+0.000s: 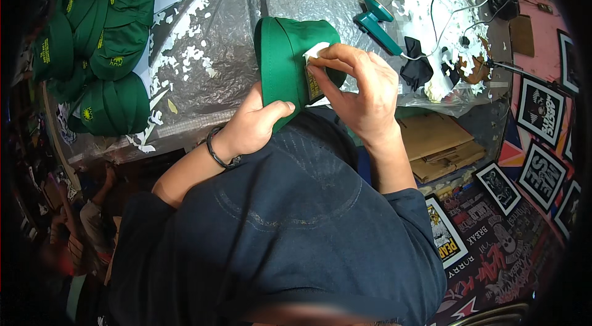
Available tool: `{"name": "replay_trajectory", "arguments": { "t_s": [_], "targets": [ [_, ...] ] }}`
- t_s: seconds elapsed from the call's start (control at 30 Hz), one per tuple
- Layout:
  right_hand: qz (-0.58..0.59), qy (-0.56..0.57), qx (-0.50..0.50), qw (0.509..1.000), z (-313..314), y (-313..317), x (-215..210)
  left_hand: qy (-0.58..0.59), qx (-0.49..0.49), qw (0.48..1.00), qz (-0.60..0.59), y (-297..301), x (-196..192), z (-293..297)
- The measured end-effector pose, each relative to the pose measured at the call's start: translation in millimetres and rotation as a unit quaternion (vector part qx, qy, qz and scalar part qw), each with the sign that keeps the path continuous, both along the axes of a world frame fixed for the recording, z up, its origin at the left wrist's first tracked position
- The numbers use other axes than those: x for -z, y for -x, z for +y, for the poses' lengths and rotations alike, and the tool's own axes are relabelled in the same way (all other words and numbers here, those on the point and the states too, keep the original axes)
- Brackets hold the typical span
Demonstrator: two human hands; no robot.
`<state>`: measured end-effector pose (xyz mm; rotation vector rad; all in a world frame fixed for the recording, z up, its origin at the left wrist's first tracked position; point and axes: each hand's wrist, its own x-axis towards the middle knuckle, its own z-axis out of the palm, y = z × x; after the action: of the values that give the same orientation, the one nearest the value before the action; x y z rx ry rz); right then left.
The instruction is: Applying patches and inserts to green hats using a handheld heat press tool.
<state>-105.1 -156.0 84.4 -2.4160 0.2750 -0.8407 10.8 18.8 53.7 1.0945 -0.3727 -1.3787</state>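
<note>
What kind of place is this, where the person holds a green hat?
Probably a small workshop for finishing hats: a pile of green hats with yellow emblems, a plastic-covered table strewn with white scraps, and a corded green tool suggest it.

Head-worn fisheye view, facing down, close above table point(231, 36)

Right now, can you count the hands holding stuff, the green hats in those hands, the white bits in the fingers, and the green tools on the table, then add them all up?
Hands, the left hand and the right hand: 2
Held green hat: 1
Pinched white bit: 1
Green tool: 1
Total: 5
</note>
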Motion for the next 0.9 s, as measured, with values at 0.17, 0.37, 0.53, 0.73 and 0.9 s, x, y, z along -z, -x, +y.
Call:
{"name": "replay_trajectory", "arguments": {
  "t_s": [0.17,0.37,0.53,0.73,0.9],
  "targets": [
    [-0.023,0.016,0.012,1.000,5.6,-3.0,6.7,0.007,-0.003,1.000,0.002,-2.5,0.0,-0.9],
    [-0.065,-0.057,0.025,0.996,6.2,-9.8,15.1,-0.006,-0.049,0.998,0.039,-0.3,7.3,1.7],
    [-0.088,-0.052,-0.005,0.995,1.5,-7.8,19.2,0.006,-0.040,0.999,0.026,-0.8,2.0,-0.3],
    [-0.102,0.052,-0.022,0.993,2.3,-6.4,30.0,-0.008,-0.046,0.999,0.022,2.9,10.4,4.8],
    [-0.087,-0.073,0.047,0.992,9.2,-7.5,45.1,-0.006,-0.071,0.996,0.063,3.5,12.6,1.1]
  ]
}}
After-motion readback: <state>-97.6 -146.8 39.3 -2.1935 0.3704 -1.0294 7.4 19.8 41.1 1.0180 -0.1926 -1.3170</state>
